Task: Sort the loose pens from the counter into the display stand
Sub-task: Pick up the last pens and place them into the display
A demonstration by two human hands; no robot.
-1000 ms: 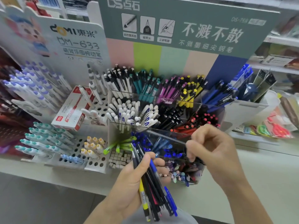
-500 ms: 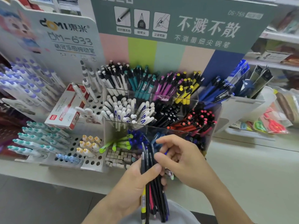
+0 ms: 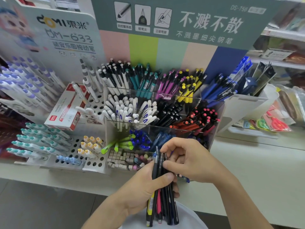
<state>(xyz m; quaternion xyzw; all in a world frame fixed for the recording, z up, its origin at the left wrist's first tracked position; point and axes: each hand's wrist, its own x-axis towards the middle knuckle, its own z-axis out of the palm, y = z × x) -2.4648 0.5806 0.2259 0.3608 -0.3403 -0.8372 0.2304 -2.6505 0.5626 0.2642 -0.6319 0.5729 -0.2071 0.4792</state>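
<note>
Standing upright in the left hand (image 3: 142,192), a bundle of pens (image 3: 160,195) is clamped by the thumb across its front, with a yellow and a red barrel among dark ones. The right hand (image 3: 189,161) curls over the bundle's top, thumb and fingertips pinching at the pen ends. Just behind both hands rises the clear display stand (image 3: 212,116), its compartments packed with white, black, red, teal, magenta and yellow pens, on the pale counter (image 3: 255,171).

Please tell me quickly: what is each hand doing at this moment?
Left hand: grips a bundle of pens, thumb across them.
Right hand: fingers curled, pinching the top of one pen in the bundle.
</note>
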